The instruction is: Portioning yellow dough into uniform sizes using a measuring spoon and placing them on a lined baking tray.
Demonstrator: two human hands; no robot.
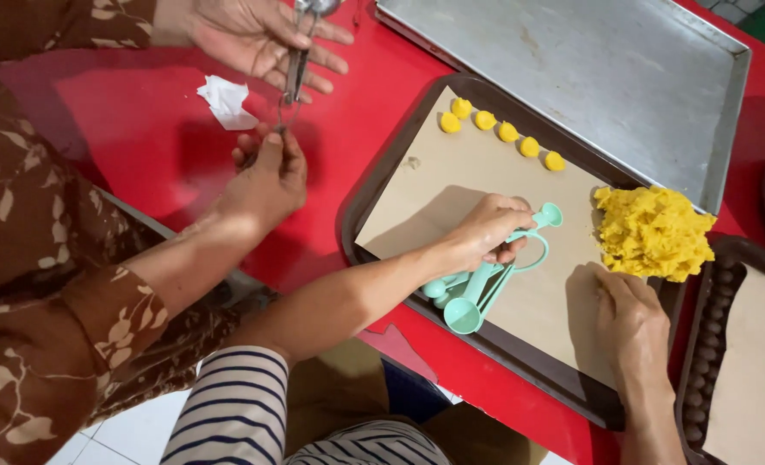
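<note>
Striped sleeve (227, 405) nearest; left hand (486, 231) grips light, stiff mint measuring spoons (477, 288) by handles; right hand (631, 323) flat, empty, near soft crumbly yellow dough (654, 231).

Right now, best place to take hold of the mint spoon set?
Probably the bunched handles of the mint measuring spoons, where the left hand grips them from above. They lie flat on the parchment, bowls fanned at the near end, ring at the far end.

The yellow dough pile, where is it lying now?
In the head view, the yellow dough pile lies at the right edge of the paper-lined brown tray, just above the right hand and below the metal baking pan.
</note>
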